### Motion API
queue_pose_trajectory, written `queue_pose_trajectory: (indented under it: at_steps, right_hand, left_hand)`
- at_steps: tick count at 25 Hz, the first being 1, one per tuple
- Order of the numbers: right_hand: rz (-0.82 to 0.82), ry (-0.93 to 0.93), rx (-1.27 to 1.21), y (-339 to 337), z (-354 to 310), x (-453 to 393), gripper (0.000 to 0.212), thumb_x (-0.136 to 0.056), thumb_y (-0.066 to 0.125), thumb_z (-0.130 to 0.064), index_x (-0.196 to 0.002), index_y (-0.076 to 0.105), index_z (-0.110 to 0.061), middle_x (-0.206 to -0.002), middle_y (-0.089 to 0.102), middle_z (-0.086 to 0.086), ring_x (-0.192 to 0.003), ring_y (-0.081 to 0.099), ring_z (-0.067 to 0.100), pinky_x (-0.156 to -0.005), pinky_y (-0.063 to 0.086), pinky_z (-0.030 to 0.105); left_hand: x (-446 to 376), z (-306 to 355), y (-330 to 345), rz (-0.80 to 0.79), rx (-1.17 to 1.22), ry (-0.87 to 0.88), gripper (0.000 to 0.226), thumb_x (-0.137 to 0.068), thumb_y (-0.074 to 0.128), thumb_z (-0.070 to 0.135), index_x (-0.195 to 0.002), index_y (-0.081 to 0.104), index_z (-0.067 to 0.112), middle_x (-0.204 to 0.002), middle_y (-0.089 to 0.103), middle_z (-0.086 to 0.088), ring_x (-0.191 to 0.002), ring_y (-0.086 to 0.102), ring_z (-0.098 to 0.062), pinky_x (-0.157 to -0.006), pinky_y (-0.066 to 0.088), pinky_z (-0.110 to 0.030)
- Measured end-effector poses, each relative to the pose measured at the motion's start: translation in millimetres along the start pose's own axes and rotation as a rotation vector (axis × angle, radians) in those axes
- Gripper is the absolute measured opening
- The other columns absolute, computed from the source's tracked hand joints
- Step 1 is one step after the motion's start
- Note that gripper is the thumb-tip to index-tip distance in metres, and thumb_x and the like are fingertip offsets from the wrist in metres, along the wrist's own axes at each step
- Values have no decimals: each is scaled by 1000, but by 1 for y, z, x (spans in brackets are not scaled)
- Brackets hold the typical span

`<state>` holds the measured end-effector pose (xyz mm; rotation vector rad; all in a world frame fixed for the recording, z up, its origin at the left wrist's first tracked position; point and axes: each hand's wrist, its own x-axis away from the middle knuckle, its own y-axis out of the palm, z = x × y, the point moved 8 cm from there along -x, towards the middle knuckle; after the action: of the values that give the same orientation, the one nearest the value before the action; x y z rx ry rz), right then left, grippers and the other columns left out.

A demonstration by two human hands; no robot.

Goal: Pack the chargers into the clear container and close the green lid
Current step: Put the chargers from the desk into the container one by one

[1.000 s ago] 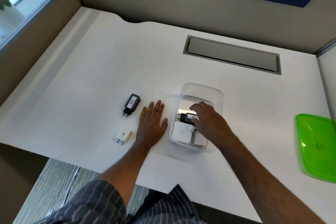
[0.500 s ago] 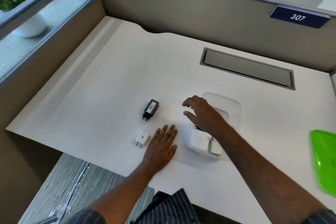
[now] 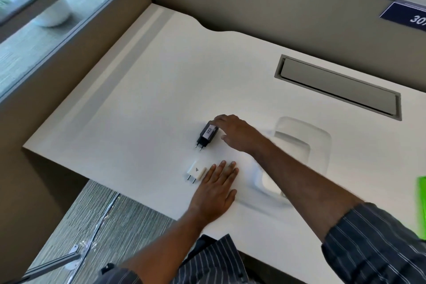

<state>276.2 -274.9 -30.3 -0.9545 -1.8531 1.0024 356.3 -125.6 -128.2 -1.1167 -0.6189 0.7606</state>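
Note:
A black charger (image 3: 205,135) with a white label lies flat on the white desk, prongs toward me. My right hand (image 3: 239,132) reaches across to it, fingertips touching its far end, thumb just off its side. A small white charger (image 3: 195,171) lies nearer me, and my left hand (image 3: 216,188) rests flat and open beside it. The clear container (image 3: 322,138) stands to the right, partly hidden by my right forearm, with a white charger (image 3: 269,185) visible inside. A sliver of the green lid (image 3: 421,193) shows at the right edge.
A grey cable hatch (image 3: 338,90) is set into the desk behind the container. Beige partition walls (image 3: 253,7) close the back and left sides. The desk's front edge runs just below my left hand, with grey floor (image 3: 80,226) beneath.
My right hand has come out of the container and moved left to the black charger. The left hand stays flat on the desk. The view has swung left.

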Motion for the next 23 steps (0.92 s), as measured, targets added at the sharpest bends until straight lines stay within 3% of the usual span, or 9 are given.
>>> queue_pose_trajectory:
  at_steps: [5, 9, 13, 23]
  right_hand:
    - [-10, 10, 86, 10, -4, -23, 63, -89, 52, 4, -146, 49, -24, -148, 47, -3, -123, 47, 27, -97, 45, 41]
    - [36, -47, 279, 7, -10, -34, 45, -86, 65, -7, -127, 56, -22, -124, 58, -1, -105, 56, 27, -83, 49, 42]
    - [69, -8, 223, 3, -2, -33, 38, -83, 76, -23, -115, 56, -20, -111, 63, -1, -99, 58, 26, -82, 49, 41]
    - [308, 59, 101, -50, 22, 32, 39, -82, 76, -41, -111, 58, -23, -103, 67, -5, -91, 62, 24, -80, 47, 41]
  left_hand:
    - [-1, -1, 2, -17, -3, -6, 60, -110, 28, 44, -165, 19, 21, -175, 8, 2, -162, -3, -19, -131, 17, -47]
    - [-1, -1, 0, -2, 8, -6, 60, -110, 28, 44, -164, 22, 21, -175, 12, 1, -162, 0, -20, -131, 18, -47]
    - [-1, -2, -1, 4, 12, -7, 59, -109, 28, 44, -164, 23, 21, -175, 11, 2, -162, 2, -19, -131, 19, -47]
    - [0, -1, -4, 0, 10, -17, 63, -107, 35, 44, -164, 21, 23, -175, 8, 6, -162, 0, -16, -132, 15, -45]
